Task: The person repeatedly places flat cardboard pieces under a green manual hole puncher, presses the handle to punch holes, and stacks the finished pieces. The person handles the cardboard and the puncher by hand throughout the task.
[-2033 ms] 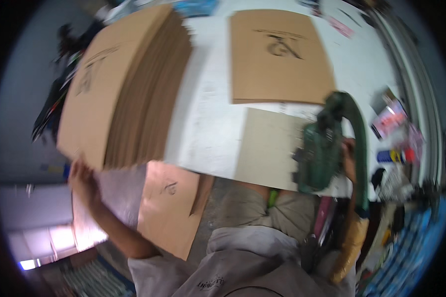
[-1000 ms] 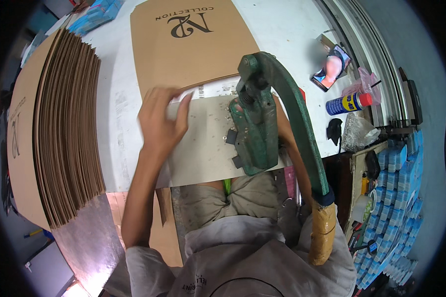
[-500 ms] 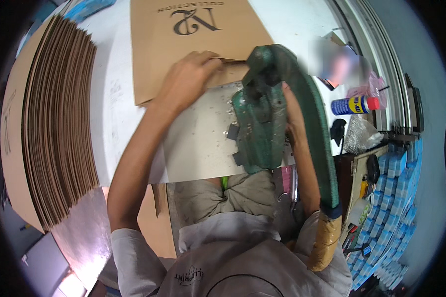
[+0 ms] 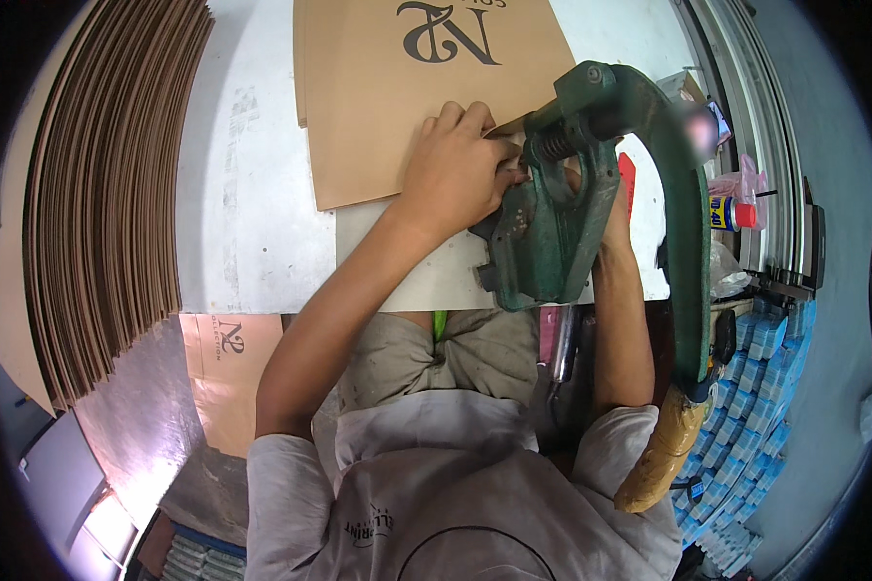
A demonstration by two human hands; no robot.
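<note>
A flat brown paper bag (image 4: pixel 388 126) with dark printing lies on the white table, its near edge reaching a green metal hand press (image 4: pixel 552 223). My left hand (image 4: pixel 455 174) rests on that edge, fingers curled and closed on the paper, thumb and fingertips close to the press jaws. Behind the press is my right hand (image 4: pixel 618 208); the press body covers most of it and its fingers are largely hidden. A long green lever (image 4: pixel 690 271) curves down from the press top to a grip (image 4: pixel 659 455) wrapped in brown tape, beside my right arm.
A tall stack of brown bags (image 4: pixel 111 194) stands at the left. On the right are a blue spray can with a red cap (image 4: pixel 731 213), pink plastic (image 4: pixel 746 179) and blue-wrapped bundles (image 4: pixel 746 416). Another printed brown bag (image 4: pixel 228 378) sits below the table edge at left.
My left hand has moved right with the bag's edge, closer to the press jaws. The view has shifted. My right hand remains behind the press.
</note>
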